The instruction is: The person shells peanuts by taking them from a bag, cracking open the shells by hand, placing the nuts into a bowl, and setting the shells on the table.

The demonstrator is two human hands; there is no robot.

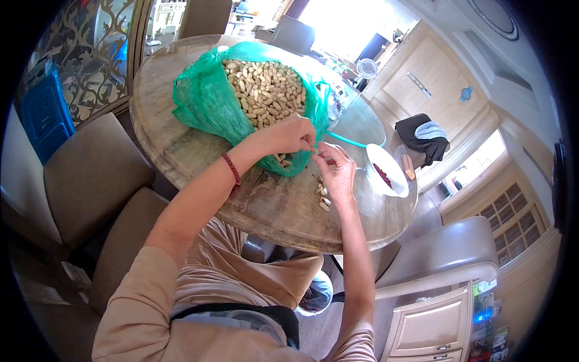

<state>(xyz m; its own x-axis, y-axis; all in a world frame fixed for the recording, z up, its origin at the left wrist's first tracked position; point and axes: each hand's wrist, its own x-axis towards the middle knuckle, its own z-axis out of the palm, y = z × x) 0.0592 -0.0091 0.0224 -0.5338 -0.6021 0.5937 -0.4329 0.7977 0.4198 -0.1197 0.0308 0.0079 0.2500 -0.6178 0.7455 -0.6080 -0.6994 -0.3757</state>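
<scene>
A green plastic bag lies open on the round table, full of unshelled peanuts. My left hand, with a red bracelet on the wrist, is closed at the bag's near right edge. Close beside it, my right hand is closed too, its fingertips almost meeting those of the left. Between them is a small peanut, mostly hidden by the fingers. Broken shells lie on the table just below my right hand. To the right, a white bowl holds some red peanut kernels.
The round table has its near edge at my lap. Chairs stand at the left and another at the right. A bin is on the floor under the table edge. A dark cloth lies beyond the bowl.
</scene>
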